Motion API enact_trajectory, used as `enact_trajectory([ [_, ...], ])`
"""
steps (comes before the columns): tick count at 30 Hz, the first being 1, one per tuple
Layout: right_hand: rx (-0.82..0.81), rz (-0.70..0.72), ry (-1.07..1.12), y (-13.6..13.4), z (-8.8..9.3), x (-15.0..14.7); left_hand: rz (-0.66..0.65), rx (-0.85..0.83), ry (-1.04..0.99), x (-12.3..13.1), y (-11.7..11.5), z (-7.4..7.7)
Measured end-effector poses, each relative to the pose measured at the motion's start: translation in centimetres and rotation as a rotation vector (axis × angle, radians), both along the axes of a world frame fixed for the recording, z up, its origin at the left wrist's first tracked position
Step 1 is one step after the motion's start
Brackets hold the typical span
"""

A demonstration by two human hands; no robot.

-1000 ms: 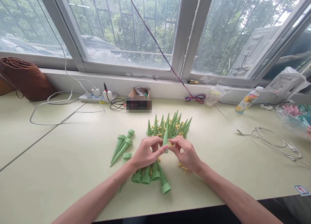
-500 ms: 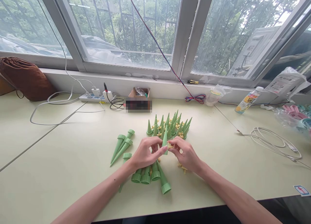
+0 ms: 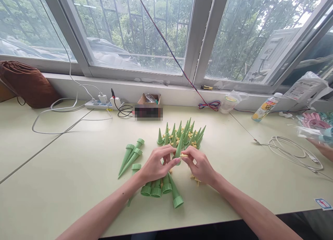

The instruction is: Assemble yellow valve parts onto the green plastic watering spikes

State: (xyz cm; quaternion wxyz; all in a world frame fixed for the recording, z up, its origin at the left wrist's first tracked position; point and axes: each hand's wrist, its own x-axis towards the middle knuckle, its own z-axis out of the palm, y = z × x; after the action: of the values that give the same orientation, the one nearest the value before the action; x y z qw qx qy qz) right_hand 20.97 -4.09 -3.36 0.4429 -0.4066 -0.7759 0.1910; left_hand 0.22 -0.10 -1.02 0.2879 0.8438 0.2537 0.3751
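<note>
My left hand (image 3: 159, 165) pinches a green plant watering spike (image 3: 179, 147), held with its pointed end up. Between the fingertips of my right hand (image 3: 199, 164) is a small yellow valve (image 3: 184, 155), its end against or very close to the spike's side. Right behind my hands stands a dense group of upright green spikes (image 3: 186, 136) with yellow valves among them. Several loose spikes (image 3: 131, 159) lie left of my left hand, and more spikes (image 3: 177, 201) lie below it. Loose yellow valves (image 3: 197, 180) sit partly hidden beneath my right hand.
Along the back are a power strip (image 3: 91, 104), a small cardboard box (image 3: 149, 99), a plastic cup (image 3: 229, 103) and a bottle (image 3: 266, 107). A white cable (image 3: 293, 146) lies coiled at right. Another person's hand (image 3: 324, 150) is by bagged pink and blue items (image 3: 313, 121).
The spike in my left hand has tilted slightly to the right, and the yellow valve has turned more level. At the right edge another person's hand has appeared, and the bagged items have shifted.
</note>
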Motion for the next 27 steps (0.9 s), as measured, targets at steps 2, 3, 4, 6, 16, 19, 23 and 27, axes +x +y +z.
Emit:
enact_trajectory([
  [2,0.004,-0.007,-0.008,-0.04,0.12,-0.06,-0.001,0.008,-0.004,0.08,0.01,-0.02],
  [3,0.009,-0.007,-0.011,-0.06,0.18,-0.09,-0.003,0.009,-0.009,0.12,0.01,-0.04],
  [4,0.014,-0.008,-0.013,-0.07,0.23,-0.12,-0.008,0.006,-0.016,0.15,0.02,-0.08],
  [6,0.022,-0.004,-0.016,-0.11,0.3,-0.14,-0.019,-0.006,-0.038,0.2,0.05,-0.17],
  [16,-0.014,-0.013,-0.048,-0.19,0.26,-0.28,-0.051,-0.013,-0.048,0.31,0.0,-0.36],
  [19,-0.031,-0.01,-0.03,-0.21,0.24,-0.28,-0.037,-0.041,-0.032,0.37,-0.09,-0.15],
  [23,-0.048,0.001,-0.017,-0.21,0.19,-0.22,-0.035,-0.078,-0.019,0.39,-0.09,0.08],
  [27,-0.042,0.004,-0.021,-0.21,0.23,-0.25,-0.034,-0.101,-0.016,0.39,-0.1,0.22],
])
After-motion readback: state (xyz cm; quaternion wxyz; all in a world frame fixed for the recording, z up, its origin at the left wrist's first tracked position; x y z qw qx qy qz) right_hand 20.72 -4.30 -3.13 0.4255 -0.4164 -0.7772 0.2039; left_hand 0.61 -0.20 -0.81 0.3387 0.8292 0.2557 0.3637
